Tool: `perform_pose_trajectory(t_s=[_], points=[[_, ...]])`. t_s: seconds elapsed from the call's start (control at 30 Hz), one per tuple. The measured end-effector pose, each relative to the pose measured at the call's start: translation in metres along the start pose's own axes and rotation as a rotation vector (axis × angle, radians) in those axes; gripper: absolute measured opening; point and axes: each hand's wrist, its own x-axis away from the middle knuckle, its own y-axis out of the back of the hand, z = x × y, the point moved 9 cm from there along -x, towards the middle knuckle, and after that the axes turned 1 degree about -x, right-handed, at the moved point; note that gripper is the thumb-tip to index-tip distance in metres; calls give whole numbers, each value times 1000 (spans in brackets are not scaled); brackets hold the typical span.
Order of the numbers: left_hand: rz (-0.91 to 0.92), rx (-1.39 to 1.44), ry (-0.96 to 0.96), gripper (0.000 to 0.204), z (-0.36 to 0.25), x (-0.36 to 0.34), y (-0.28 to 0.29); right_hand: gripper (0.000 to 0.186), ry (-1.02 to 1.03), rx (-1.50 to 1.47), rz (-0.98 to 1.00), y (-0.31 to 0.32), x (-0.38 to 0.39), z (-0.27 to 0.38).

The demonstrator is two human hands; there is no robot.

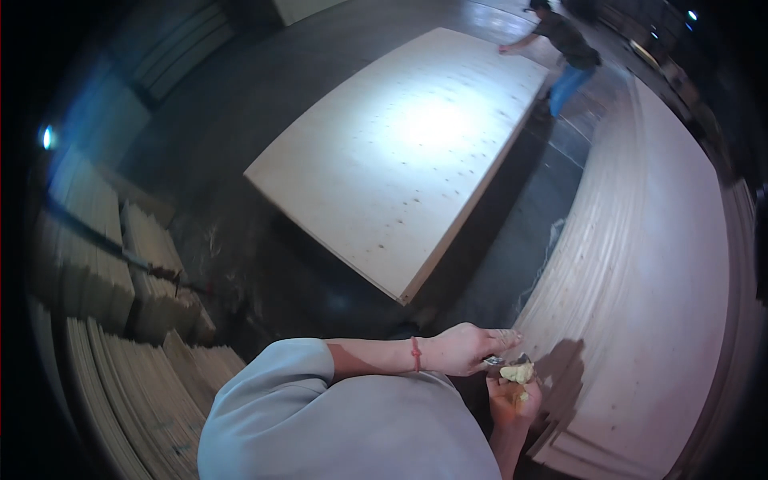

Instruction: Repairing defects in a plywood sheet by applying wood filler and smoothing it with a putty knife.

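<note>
In front of my body at the lower right, my two hands come together. My left hand (pixel 468 350) reaches across with a red string bracelet on its wrist, its fingers closed on a small flat metal blade (pixel 494 361). Just below, my right hand (pixel 514 402) is turned palm up, fingers curled round a pale yellow, putty-like lump (pixel 518 374). A smaller yellow smear (pixel 524 397) sticks to that hand. Any handle on the blade is hidden. Close on the right stands a tall stack of plywood sheets (pixel 680 264), with the shadow of my hands on its top.
A large plywood panel stack (pixel 344 192), brightly lit and dotted with dark marks, stands ahead. Another person (pixel 566 44) leans over its far right corner. More sheet stacks (pixel 128 392) line the left. Dark floor (pixel 560 172) runs between the central and right stacks.
</note>
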Motion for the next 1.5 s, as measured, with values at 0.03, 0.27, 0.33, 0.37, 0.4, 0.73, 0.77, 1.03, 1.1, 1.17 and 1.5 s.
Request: perform_pose_trajectory(t_s=[0.03,0.27,0.33,0.37,0.4,0.73,0.77,1.03,1.1,1.17,1.5], points=[[4,-47,-15,65,-6,4,-5,30,-3,47,11,-5,8,-5],[123,-108,-127,92,-46,7,-21,34,-4,11,209,-9,44,-27],[126,-71,-194,98,-50,12,-26,34,-106,-194,160,-3,53,-42],[160,-72,-197,105,-49,14,-30,34,-70,-147,82,2,58,-44],[167,-65,-197,105,-49,16,-31,34,-66,-152,75,7,61,-48],[221,278,87,109,25,101,24,38,-203,-110,-25,13,39,-174],[181,303,155,105,42,120,39,39,-250,-40,-16,-3,31,-199],[-352,276,332,78,175,356,257,39,-625,311,-40,-109,-55,-487],[-399,447,397,69,195,420,323,39,-607,441,56,-153,-68,-561],[-454,599,485,64,207,478,384,38,-663,530,177,-202,-80,-631],[-1142,836,806,10,329,714,562,25,-906,588,382,-364,-173,-854]])
